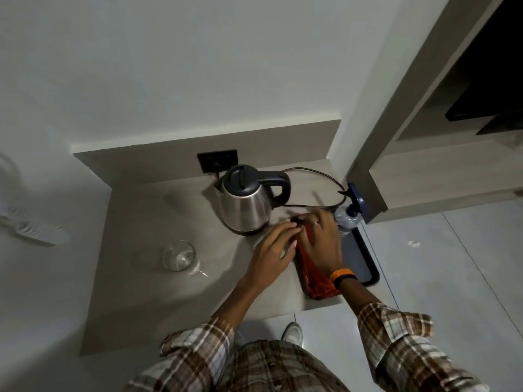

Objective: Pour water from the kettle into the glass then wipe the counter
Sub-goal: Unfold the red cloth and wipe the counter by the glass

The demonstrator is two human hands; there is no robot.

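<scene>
Flanking unlabelled kettle (245, 202): glass (179, 255), cloth (314, 267).

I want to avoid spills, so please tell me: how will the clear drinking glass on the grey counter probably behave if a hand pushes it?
The clear drinking glass is probably fragile and smooth, so likely slippery. It stands upright on the flat grey counter, so a low push may slide it, while a high push could tip it. It looks nearly empty, thus probably light.

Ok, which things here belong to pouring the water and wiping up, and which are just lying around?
For the job: kettle, glass, red cloth, counter, left hand, right hand.

Lying about: bottle, black tray, cord, wall socket.
</scene>
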